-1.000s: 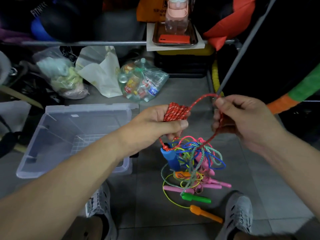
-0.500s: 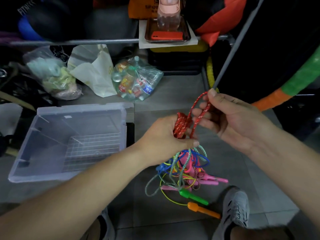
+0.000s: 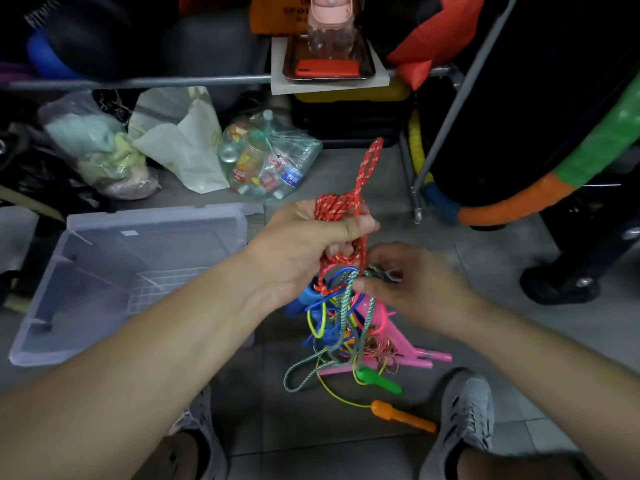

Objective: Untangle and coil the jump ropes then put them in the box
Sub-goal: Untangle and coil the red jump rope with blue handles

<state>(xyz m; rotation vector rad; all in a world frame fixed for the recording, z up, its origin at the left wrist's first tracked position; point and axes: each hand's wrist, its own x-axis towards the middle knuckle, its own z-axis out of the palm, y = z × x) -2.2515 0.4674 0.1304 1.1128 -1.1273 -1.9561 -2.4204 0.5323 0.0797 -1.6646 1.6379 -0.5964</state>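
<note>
My left hand (image 3: 304,244) is shut on several coils of a red speckled jump rope (image 3: 349,202); one loop of it sticks up above my fist. Below hangs a tangle of ropes (image 3: 343,320) in blue, yellow, pink and grey-green, partly lifted off the floor. My right hand (image 3: 412,282) is just under the left, fingers pinched on a strand at the top of the tangle. Pink handles (image 3: 415,355), a green handle (image 3: 377,379) and an orange handle (image 3: 401,415) lie on the floor tiles. The clear plastic box (image 3: 104,271) stands open on the floor to the left.
Plastic bags (image 3: 266,161) with bottles and cloth lie behind the box under a metal rail (image 3: 138,81). A tray with a red phone (image 3: 329,69) sits on a ledge. My two shoes (image 3: 464,420) flank the tangle. A padded black bag and a slanted pole stand at the right.
My right hand let go of the red loop and dropped from above the left fist to the tangle beneath it. The red loop now stands free above my left hand.
</note>
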